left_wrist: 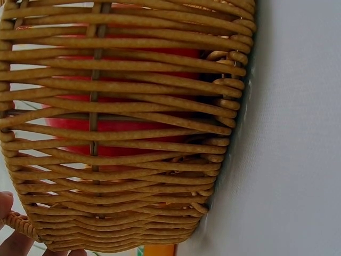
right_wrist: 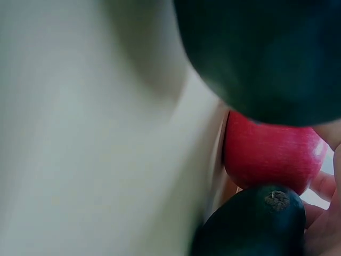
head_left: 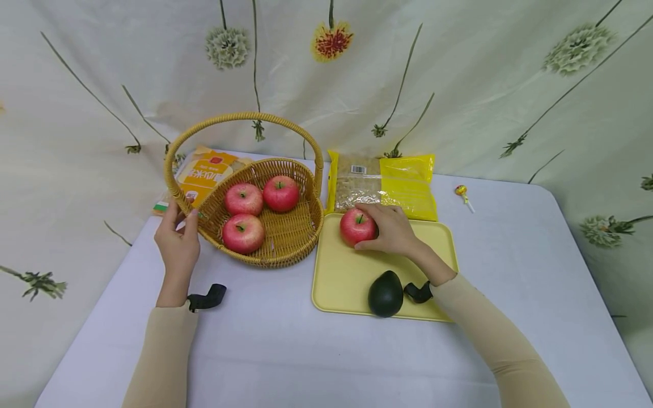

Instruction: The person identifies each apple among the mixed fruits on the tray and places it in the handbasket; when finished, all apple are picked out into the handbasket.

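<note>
My left hand (head_left: pixel 178 241) grips the base of the handle of a wicker basket (head_left: pixel 285 241) at its left side. Three red apples lie in the basket: two at its left (head_left: pixel 243 199) (head_left: pixel 243 233) and one at the back (head_left: pixel 281 193). Over a yellow tray (head_left: pixel 336 277), my right hand (head_left: pixel 390 229) holds another red apple (head_left: pixel 355 228) between thumb and fingers. A dark green avocado (head_left: pixel 386 293) rests on the tray's front part. The right wrist view shows two dark green fruits, one near the top (right_wrist: pixel 261 58) and one with a stem scar (right_wrist: pixel 256 224).
A yellow clear-fronted food bag (head_left: pixel 408 181) lies behind the tray. An orange packet (head_left: pixel 206 173) sits behind the basket, partly hidden by it. To the right lies a lollipop (head_left: pixel 463 195) on the white tablecloth (head_left: pixel 525 272). A flowered cloth (head_left: pixel 459 113) hangs at the back.
</note>
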Available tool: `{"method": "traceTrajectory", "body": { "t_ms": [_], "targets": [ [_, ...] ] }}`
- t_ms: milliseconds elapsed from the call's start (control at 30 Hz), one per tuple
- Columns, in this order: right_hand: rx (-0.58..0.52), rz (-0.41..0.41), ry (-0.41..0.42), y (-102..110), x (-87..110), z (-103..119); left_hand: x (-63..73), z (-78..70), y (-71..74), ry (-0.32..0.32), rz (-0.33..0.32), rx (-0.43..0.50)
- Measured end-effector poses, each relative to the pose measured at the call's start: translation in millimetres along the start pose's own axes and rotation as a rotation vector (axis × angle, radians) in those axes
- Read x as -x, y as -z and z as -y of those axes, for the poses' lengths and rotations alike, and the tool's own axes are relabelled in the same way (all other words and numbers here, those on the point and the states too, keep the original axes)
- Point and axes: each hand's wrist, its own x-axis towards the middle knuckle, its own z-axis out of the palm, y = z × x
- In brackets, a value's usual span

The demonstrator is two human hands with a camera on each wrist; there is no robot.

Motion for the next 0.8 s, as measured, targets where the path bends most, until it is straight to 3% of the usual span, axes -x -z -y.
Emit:
{"method": "traceTrajectory", "body": {
  "t_ms": [433,800],
  "targets": [
    [-0.016,-0.025,-0.016,-1.3,-0.6,2.2,-1.2,0.7,-0.7,0.015,0.004,0.009],
    [-0.287,-0.047,0.038,14.1,2.8,7.9,-0.7,-1.6,-0.8,-0.014,-0.008,0.022]
  ]
}}
